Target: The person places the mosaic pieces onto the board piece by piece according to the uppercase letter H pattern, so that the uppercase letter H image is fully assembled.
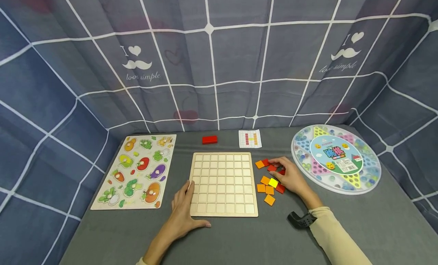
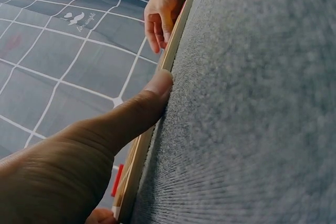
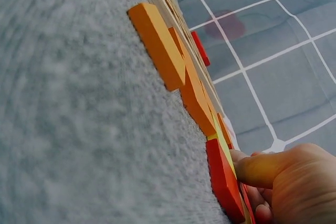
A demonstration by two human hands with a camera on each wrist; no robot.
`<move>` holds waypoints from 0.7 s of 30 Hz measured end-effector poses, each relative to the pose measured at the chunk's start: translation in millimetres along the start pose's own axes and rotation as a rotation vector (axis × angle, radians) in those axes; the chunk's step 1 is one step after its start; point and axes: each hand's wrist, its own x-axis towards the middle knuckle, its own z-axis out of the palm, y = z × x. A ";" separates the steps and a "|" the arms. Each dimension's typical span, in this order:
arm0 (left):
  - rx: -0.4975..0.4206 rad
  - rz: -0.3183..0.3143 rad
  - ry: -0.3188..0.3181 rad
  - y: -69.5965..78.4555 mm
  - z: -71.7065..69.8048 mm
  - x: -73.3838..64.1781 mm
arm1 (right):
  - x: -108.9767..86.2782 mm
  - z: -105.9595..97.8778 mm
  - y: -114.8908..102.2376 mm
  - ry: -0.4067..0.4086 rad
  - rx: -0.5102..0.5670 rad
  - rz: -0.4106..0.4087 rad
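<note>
My left hand (image 1: 182, 215) lies along the left edge of a square wooden grid board (image 1: 224, 184), fingers at its side and thumb spread by the near-left corner. The grid holds no tiles. To the board's right is a loose group of square tiles: several orange tiles (image 1: 269, 199), several red tiles (image 1: 280, 188) and a yellow tile (image 1: 273, 183). My right hand (image 1: 291, 176) reaches over the red ones, with a red tile (image 1: 272, 168) between spread thumb and index finger. In the right wrist view its thumb (image 3: 257, 169) partly hides the tiles beyond.
A red block (image 1: 210, 140) and a small printed pattern card (image 1: 249, 138) lie behind the board. Left stands a vegetable puzzle board (image 1: 139, 172); right, a round game board (image 1: 337, 158). A tiled-print curtain (image 1: 236, 59) encloses the table's back and sides.
</note>
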 end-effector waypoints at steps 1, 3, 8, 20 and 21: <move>-0.002 0.003 -0.001 0.0 0.3 0.2 | -0.1 -0.3 0.6 0.002 0.001 0.000; -0.009 0.005 -0.003 -0.3 0.7 0.4 | 0.0 -0.6 1.7 0.006 0.009 -0.003; -0.017 0.002 0.007 -2.2 -0.5 0.6 | 1.3 -0.2 2.6 0.016 0.039 -0.019; -0.017 0.011 0.016 -3.3 -0.3 1.8 | 0.4 -0.5 3.9 0.023 0.068 -0.040; -0.016 0.010 0.015 -3.2 -0.1 1.8 | -0.4 -0.8 3.8 0.027 0.071 -0.044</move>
